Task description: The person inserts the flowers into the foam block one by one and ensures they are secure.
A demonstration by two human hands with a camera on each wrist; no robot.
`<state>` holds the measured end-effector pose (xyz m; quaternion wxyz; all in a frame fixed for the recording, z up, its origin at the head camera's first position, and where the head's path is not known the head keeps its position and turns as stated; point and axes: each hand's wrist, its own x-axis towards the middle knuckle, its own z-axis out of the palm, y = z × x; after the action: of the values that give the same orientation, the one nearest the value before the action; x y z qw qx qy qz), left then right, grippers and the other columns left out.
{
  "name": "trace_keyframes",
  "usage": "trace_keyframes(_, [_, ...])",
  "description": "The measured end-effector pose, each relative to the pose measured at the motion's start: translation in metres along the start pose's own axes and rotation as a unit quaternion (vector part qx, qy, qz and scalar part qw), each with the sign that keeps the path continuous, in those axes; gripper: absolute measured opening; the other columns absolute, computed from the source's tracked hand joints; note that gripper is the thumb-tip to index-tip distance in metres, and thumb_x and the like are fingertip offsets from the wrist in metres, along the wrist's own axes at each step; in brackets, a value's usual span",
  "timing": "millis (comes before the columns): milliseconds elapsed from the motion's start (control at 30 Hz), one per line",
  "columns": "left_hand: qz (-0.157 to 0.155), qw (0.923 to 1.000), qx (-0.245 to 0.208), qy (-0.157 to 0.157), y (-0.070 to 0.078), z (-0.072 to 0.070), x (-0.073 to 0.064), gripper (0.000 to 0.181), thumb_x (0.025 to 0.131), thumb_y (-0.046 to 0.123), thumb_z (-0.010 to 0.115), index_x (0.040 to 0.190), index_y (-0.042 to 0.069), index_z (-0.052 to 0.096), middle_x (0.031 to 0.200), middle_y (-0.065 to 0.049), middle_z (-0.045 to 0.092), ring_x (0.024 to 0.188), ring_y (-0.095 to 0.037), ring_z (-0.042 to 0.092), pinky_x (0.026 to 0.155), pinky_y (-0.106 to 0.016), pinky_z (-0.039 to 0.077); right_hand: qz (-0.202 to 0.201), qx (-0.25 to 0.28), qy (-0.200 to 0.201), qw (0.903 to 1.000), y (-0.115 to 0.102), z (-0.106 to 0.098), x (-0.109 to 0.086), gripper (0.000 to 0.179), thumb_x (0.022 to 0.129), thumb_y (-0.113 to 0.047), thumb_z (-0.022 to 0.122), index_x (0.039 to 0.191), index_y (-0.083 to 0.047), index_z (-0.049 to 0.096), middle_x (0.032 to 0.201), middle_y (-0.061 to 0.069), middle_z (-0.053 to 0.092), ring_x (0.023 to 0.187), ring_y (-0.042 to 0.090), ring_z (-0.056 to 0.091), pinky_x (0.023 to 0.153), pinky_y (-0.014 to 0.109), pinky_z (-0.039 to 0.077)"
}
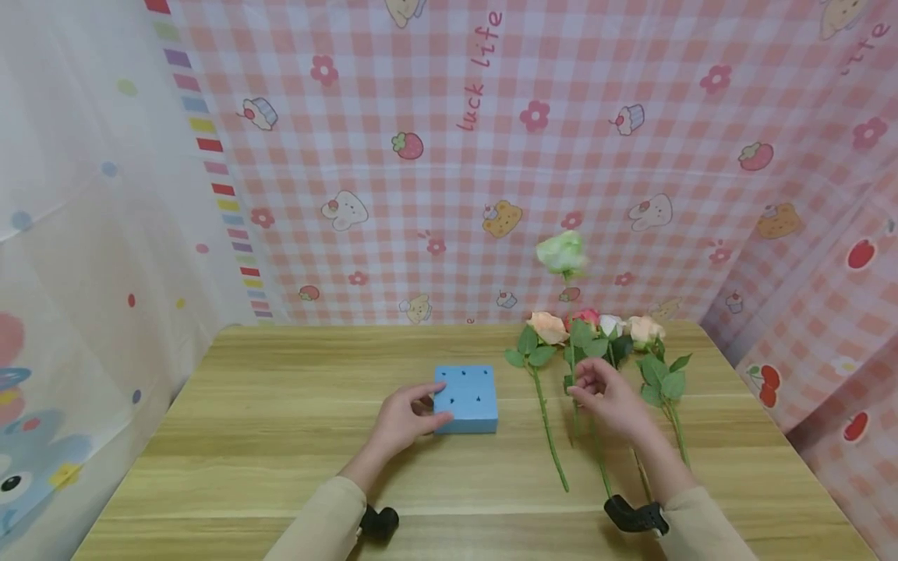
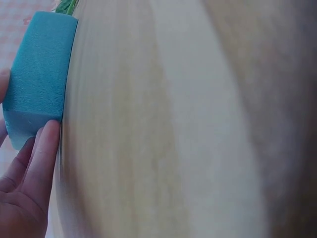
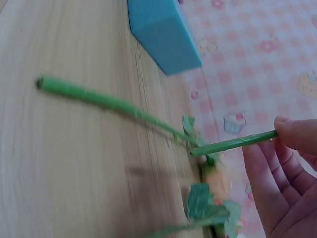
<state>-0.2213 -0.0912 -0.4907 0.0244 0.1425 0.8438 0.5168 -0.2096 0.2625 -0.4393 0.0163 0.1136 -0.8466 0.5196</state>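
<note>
A blue foam block (image 1: 466,425) with several small holes in its top lies flat on the table. My left hand (image 1: 401,419) grips its left side, thumb at the near corner and a finger farther back; in the left wrist view, fingertips press the block (image 2: 42,64). To the right, my right hand (image 1: 613,399) pinches the green stem (image 3: 233,145) of a pale green-white rose (image 1: 561,252). That rose stands upright above the table, its bloom high and the stem's cut end below the fingers. The stem's end is apart from the block.
Several roses lie right of the block, blooms toward the back: a peach rose (image 1: 547,328), a pinkish-red rose (image 1: 586,317), a white rose (image 1: 612,326) and another peach rose (image 1: 645,331). Their stems extend nearward, partly beneath my right arm. A checked curtain (image 1: 449,179) hangs behind the table.
</note>
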Motion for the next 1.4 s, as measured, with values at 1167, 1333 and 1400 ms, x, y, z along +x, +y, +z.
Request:
trace_keyframes(1167, [0.002, 0.9999, 0.011, 0.012, 0.0, -0.001, 0.002, 0.053, 0.082, 0.031, 0.084, 0.13, 0.014, 0.068, 0.101, -0.005, 0.063, 0.086, -0.018, 0.064, 0.071, -0.029, 0.056, -0.056, 0.028, -0.032, 0.9975, -0.06, 0.09, 0.055, 0.02, 0.093, -0.002, 0.068, 0.107, 0.002, 0.054, 0.09, 0.01, 0.059, 0.081, 0.022, 0.059, 0.069, 0.043, 0.059])
trace_keyframes(1333, [0.007, 0.9998, 0.01, 0.013, -0.001, 0.0, 0.002, 0.053, 0.082, 0.03, 0.084, 0.129, 0.013, 0.068, 0.101, -0.005, 0.064, 0.085, -0.017, 0.064, 0.072, -0.028, 0.056, -0.063, 0.017, -0.04, 0.9971, -0.067, 0.097, 0.062, 0.02, 0.094, -0.004, 0.068, 0.107, 0.001, 0.054, 0.091, 0.009, 0.06, 0.081, 0.021, 0.06, 0.065, 0.032, 0.059])
trace_keyframes(1400, [0.007, 0.9998, 0.009, 0.014, -0.002, 0.0, 0.002, 0.052, 0.082, 0.03, 0.084, 0.129, 0.013, 0.068, 0.101, -0.005, 0.064, 0.085, -0.017, 0.064, 0.072, -0.028, 0.056, -0.065, 0.008, -0.04, 0.9971, -0.07, 0.099, 0.065, 0.02, 0.094, -0.004, 0.068, 0.106, 0.001, 0.054, 0.091, 0.009, 0.06, 0.08, 0.021, 0.061, 0.065, 0.031, 0.058])
